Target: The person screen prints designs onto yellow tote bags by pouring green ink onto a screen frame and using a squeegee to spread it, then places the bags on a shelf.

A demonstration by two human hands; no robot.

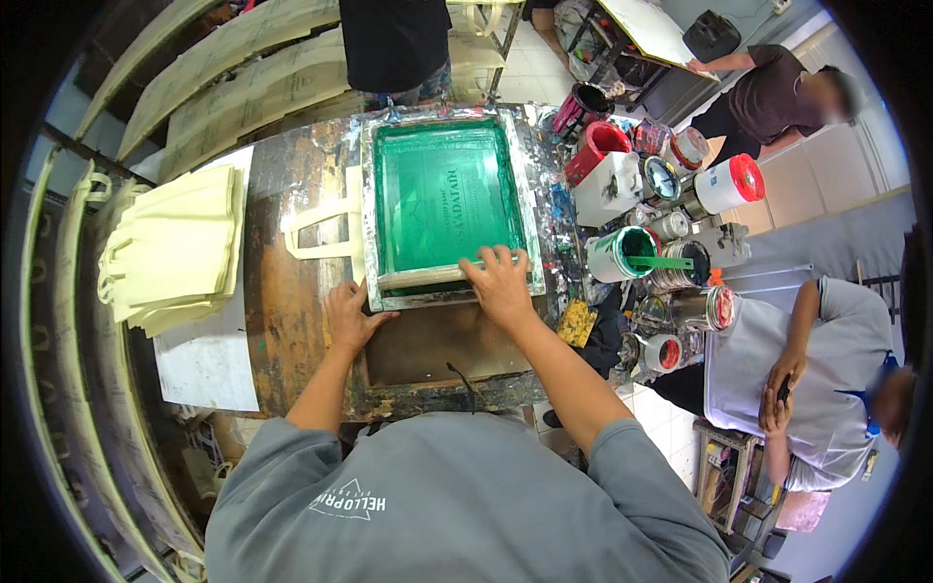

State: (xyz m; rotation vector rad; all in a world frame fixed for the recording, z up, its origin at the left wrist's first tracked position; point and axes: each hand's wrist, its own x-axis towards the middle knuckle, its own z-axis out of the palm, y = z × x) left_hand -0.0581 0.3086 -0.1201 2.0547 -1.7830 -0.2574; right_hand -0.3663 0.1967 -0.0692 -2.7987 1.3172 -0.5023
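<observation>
two-handed at the bench (277, 321) and, by the look of it, midway through a batch of bags. nearest, in a grey shirt (457, 496) with white lettering and an outlined emblem. spreading the left hand (350, 316) wide by the near-left corner of the screen frame (368, 185), holding nothing; cannot tell whether pressing on it. gripping the right end of a wooden squeegee (423, 279) with the right hand (501, 287), at the near end of the frame. beyond that, green ink (413, 214) over the mesh, with darker letters running sideways. out to the left, a pale bag strap (321, 253), apparently from a bag lying under the frame; cannot tell whether printed yet. further left, plain bags (175, 238) in a pile, blank where visible, so probably left to do. off to the right, a white bucket (719, 188) with small markings, too fine to read. farthest, marked bags (282, 97) on racks, seemingly done, with print too faint to make out.
</observation>
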